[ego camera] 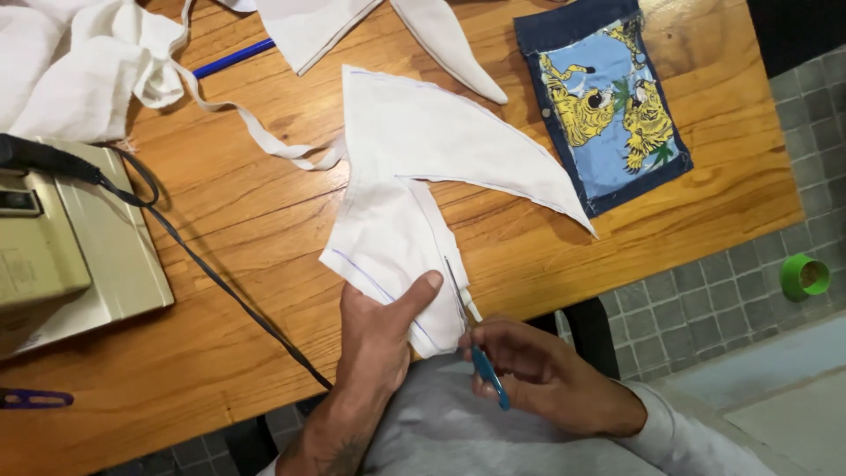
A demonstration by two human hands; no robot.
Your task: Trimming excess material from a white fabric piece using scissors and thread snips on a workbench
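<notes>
The left hand (374, 330) pins the white marked fabric piece (414, 203) at the near edge of the wooden surface (229, 291) while the right hand (538, 370) grips blue-handled scissors (471, 339), blades just into the hem, so most of the drawn line looks uncut.

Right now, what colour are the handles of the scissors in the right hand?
Blue handles on the scissors held by the right hand; head view.

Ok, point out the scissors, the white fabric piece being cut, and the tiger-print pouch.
scissors (487, 377): head view, blue handle.
white fabric piece (397, 231): head view, middle of cloth.
tiger-print pouch (608, 101): head view, printed panel.
</notes>
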